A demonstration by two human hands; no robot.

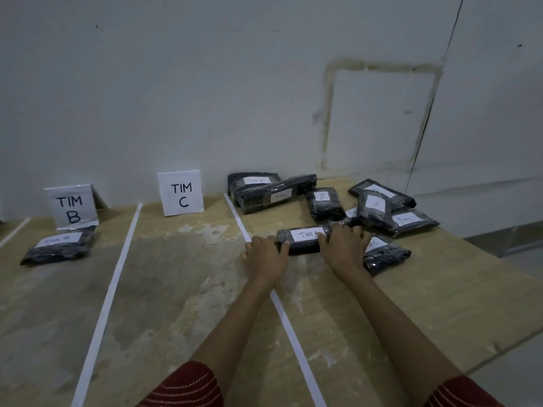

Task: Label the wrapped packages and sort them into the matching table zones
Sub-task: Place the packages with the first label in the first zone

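A long black wrapped package with a white label reading TIM A (304, 239) lies on the table just right of a white tape line. My left hand (266, 255) grips its left end and my right hand (345, 245) grips its right end. Behind and to the right lies a pile of several black labelled packages (373, 207); one marked TIM C (273, 195) leans at the back. In the TIM B zone at the left rests one package labelled TIM B (60, 243). Paper signs TIM B (72, 208) and TIM C (180, 193) stand against the wall.
White tape lines (117, 277) (289, 321) split the wooden table (182, 289) into zones. No package lies in the TIM C zone. The table's right edge runs diagonally at the far right, with floor beyond. A grey wall stands right behind the table.
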